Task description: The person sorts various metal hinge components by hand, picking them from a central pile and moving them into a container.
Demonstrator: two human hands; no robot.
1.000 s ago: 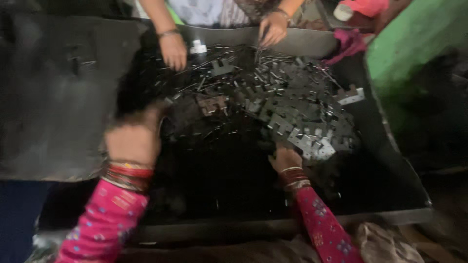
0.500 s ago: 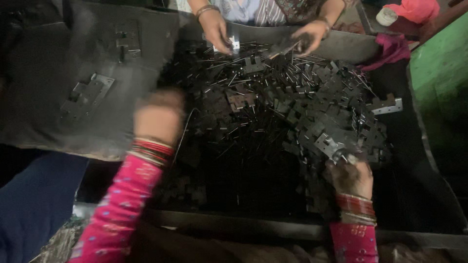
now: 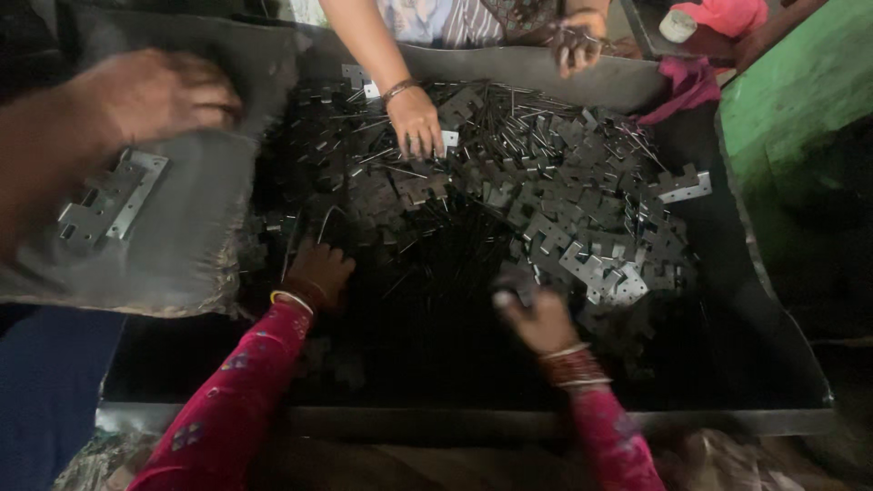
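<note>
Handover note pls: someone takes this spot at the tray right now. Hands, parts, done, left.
Left hand: down in the dark pins and plates, grip hidden.
Right hand: blurred, fingers closed on a small dark piece at the heap's edge.
Metal plates and thin pins fill the tray.
Done: two plates lie on the grey cloth.
Left: the heap is still large.
A second person's hand works the far side.

Left hand (image 3: 318, 273) palm down, fingers curled; right hand (image 3: 536, 318) raised, fingers pinched.
</note>
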